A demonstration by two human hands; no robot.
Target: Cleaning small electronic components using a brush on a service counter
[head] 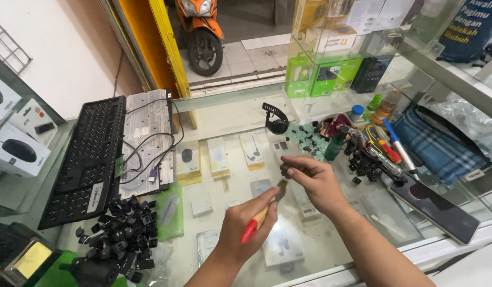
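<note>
Pinching a small dark keycap [285,171] between thumb and fingertips, the right hand [315,180] holds it above the glass counter [230,114], while the left hand [246,223] is closed around a brush [259,215] with a red and yellow handle, its tip just under the keycap. A stripped keyboard frame [86,159] lies at left beside a heap of loose black keycaps [123,236]; a phone [435,204] rests at right.

Computer accessory shop, glass display counter [230,114], boxed mice [14,151] on shelves; dismantled keyboard [84,159], loose keycaps [121,236]
</note>
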